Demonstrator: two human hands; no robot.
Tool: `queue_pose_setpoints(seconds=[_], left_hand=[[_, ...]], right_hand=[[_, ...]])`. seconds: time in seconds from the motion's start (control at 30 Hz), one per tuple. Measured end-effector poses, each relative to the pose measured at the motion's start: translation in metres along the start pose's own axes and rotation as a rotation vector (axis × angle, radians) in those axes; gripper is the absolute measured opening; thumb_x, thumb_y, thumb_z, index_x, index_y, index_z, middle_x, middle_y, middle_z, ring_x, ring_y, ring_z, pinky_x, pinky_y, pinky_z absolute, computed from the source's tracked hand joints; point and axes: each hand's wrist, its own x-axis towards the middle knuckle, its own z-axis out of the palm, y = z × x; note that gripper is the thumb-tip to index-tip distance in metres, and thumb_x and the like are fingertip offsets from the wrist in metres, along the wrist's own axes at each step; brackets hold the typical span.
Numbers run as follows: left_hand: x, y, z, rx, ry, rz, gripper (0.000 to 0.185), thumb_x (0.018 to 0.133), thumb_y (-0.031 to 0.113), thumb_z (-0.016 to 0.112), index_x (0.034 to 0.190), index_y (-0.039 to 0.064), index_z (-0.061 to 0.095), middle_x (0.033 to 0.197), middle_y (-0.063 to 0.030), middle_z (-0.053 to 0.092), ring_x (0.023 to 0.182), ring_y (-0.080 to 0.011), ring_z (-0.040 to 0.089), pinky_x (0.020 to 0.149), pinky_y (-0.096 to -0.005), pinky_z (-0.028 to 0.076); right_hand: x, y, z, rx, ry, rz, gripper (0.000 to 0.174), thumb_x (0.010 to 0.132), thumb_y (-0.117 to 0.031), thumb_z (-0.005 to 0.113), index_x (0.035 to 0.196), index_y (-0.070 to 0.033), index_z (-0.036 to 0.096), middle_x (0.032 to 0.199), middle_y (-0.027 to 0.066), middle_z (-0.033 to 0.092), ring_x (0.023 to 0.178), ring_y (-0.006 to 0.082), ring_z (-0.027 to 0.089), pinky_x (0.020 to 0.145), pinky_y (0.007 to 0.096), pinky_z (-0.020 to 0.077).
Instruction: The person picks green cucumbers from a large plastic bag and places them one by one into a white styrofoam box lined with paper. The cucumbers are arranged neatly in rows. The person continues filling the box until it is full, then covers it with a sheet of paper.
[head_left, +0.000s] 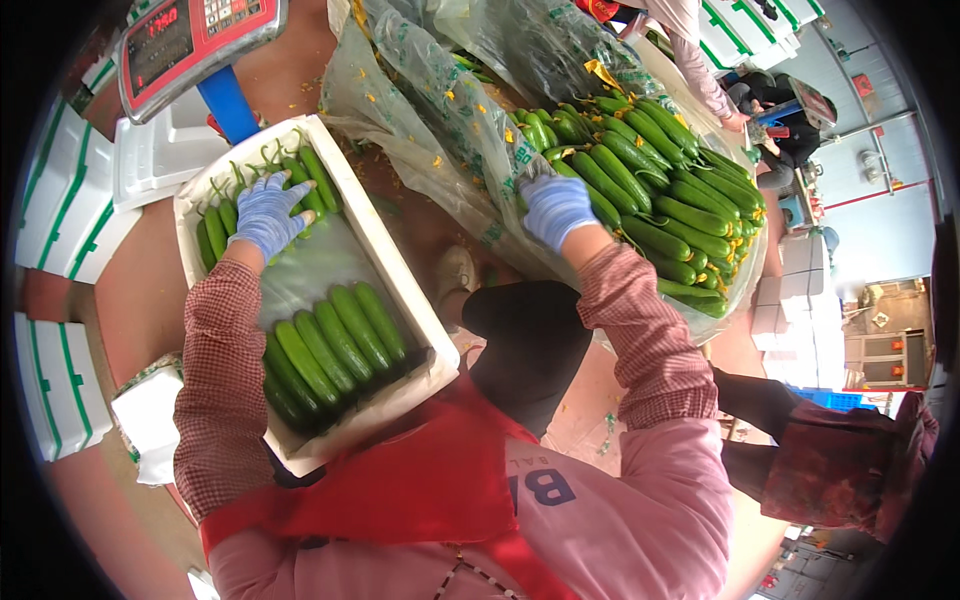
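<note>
My left hand (268, 214), in a blue-and-white glove with bare fingertips, lies spread on the row of cucumbers (217, 225) at the far end of a white foam box (390, 262). Another row of cucumbers (341, 345) lies side by side at the box's near end, with clear plastic film between the rows. My right hand (556, 206), gloved alike, is at the plastic sheet beside a large heap of cucumbers (660, 195), some with yellow blossoms. Its fingertips are partly hidden, so whether it grips anything cannot be told.
A digital scale (199, 52) stands beyond the box at the upper left. White foam boxes with green straps (67, 195) are stacked at the left. Crumpled plastic sheeting (420, 112) spreads ahead. Other people (694, 56) are at the upper right.
</note>
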Motion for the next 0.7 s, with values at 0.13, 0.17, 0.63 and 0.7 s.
queue_pose_setpoints(seconds=[0.13, 0.17, 0.63, 0.7], left_hand=[[-0.033, 0.025, -0.034, -0.276, 0.157, -0.012, 0.054, 0.089, 0.042, 0.066, 0.138, 0.021, 0.056, 0.146, -0.0128, 0.047, 0.136, -0.0297, 0.042, 0.113, -0.0437, 0.031], [-0.048, 0.04, -0.043, -0.697, 0.231, 0.101, 0.053, 0.09, 0.038, 0.066, 0.137, 0.017, 0.056, 0.141, -0.0119, 0.051, 0.133, -0.0267, 0.045, 0.111, -0.0413, 0.034], [-0.128, 0.227, -0.064, -2.059, -0.698, 0.019, 0.044, 0.089, 0.035, 0.069, 0.12, 0.006, 0.054, 0.082, -0.0068, 0.06, 0.068, -0.0163, 0.062, 0.059, -0.0306, 0.053], [-0.134, 0.214, -0.061, -2.263, -0.753, -0.03, 0.044, 0.089, 0.031, 0.068, 0.123, 0.01, 0.05, 0.09, -0.0074, 0.06, 0.073, -0.0176, 0.063, 0.064, -0.0325, 0.056]], right_hand=[[-0.015, 0.012, -0.004, 0.447, 0.644, -0.049, 0.026, 0.087, -0.019, 0.058, 0.106, -0.004, 0.064, 0.099, 0.0108, 0.067, 0.085, 0.027, 0.067, 0.072, 0.0381, 0.0536], [-0.026, 0.021, -0.019, 0.745, 0.819, 0.038, 0.023, 0.088, -0.018, 0.056, 0.104, -0.003, 0.064, 0.095, 0.0093, 0.066, 0.079, 0.0247, 0.067, 0.07, 0.0362, 0.0539], [-0.046, 0.025, 0.014, 0.084, 0.152, -0.051, 0.046, 0.079, -0.046, 0.069, 0.114, -0.016, 0.071, 0.143, 0.014, 0.044, 0.142, 0.0357, 0.028, 0.111, 0.067, 0.0171], [-0.052, 0.031, 0.033, 0.091, 0.262, -0.158, 0.049, 0.073, -0.035, 0.074, 0.115, -0.01, 0.069, 0.143, 0.016, 0.044, 0.141, 0.0349, 0.029, 0.115, 0.0635, 0.015]])
